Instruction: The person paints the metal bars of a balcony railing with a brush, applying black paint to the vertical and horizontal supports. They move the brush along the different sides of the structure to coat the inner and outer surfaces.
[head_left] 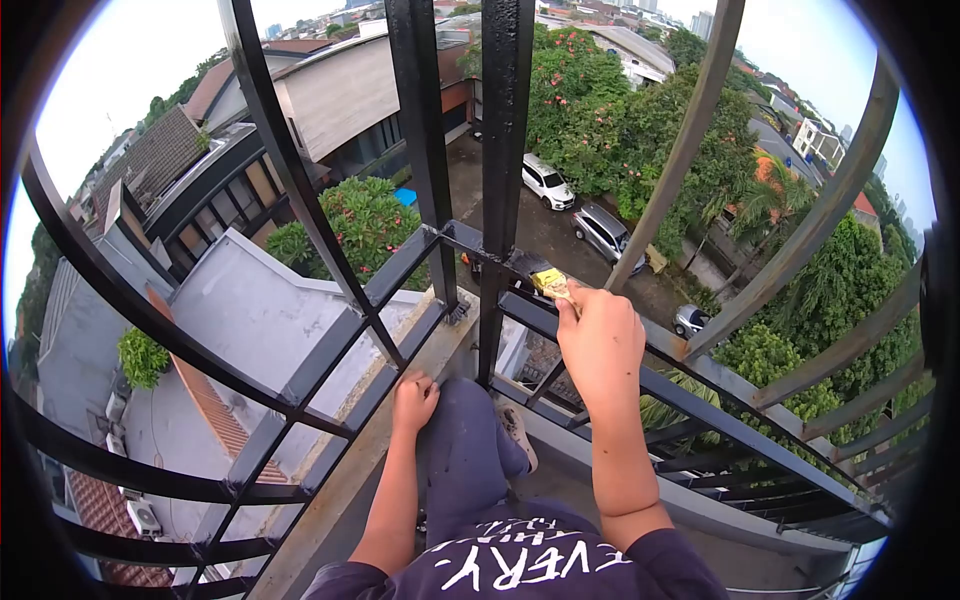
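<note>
My right hand pinches the handle of a paintbrush with a yellow-wrapped ferrule. Its dark bristles meet the horizontal rail beside a thick black post of the metal railing. Glossy black coats the bars at the left and middle, while several bars on the right, such as a slanted one, look dull grey-brown. My left hand has curled fingers and rests low by the concrete ledge, close to the lower rail. Whatever those fingers may hold is hidden.
The railing wraps around me on both sides at a height above the street. Below are a grey flat roof, a white car, a silver car and trees. My knee and shoe are close against the ledge.
</note>
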